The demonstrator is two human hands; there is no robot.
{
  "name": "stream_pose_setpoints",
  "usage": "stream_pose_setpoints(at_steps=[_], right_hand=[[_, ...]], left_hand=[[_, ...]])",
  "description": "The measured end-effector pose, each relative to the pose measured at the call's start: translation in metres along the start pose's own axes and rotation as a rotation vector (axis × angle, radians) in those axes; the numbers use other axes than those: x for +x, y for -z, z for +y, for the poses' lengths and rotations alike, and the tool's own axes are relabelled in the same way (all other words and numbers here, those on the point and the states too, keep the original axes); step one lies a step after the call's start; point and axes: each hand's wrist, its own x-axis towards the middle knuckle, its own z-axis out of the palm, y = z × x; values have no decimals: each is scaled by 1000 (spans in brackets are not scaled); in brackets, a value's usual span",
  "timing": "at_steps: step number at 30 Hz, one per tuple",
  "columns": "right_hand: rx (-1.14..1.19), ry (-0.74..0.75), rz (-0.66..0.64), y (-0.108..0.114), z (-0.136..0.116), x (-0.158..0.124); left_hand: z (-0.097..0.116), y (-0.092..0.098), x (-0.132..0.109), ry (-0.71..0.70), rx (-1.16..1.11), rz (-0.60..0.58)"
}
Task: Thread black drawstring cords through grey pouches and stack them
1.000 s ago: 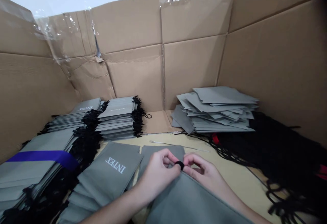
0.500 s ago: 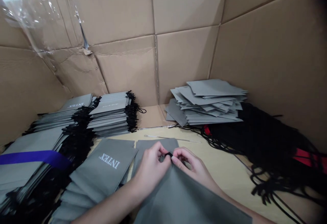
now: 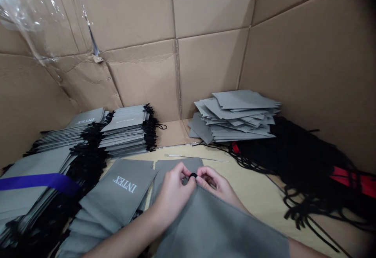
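A grey fabric pouch hangs toward me, its top corner up between my two hands. At that corner a small loop of black cord shows between the fingertips. My left hand pinches the cord from the left with thumb and forefinger. From the other side my right hand is closed at the same spot, its thumb and fingertips on the cord; its other fingers are curled. Just behind my hands lies another flat grey pouch. A thin metal threading needle rests on the table beyond.
Several pouches marked INTEX lie fanned at left. Behind them are corded pouch stacks and a bundle with a purple band. A loose pouch pile stands back right, beside black cords. Cardboard walls enclose the table.
The view has shifted slightly. My hands stay at the pouch corner, and the black cord now shows as a small curved loop between the fingertips.
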Motion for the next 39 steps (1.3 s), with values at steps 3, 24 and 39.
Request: stream_pose_setpoints(at_steps=[3, 24, 39], right_hand=[[-53, 62, 9, 0, -7, -3], [531, -323, -206, 13, -6, 2], [388, -288, -329, 27, -7, 6]], left_hand=[[0, -2, -1, -28, 32, 11], [-3, -2, -4, -128, 52, -88], [-4, -4, -4, -82, -26, -137]])
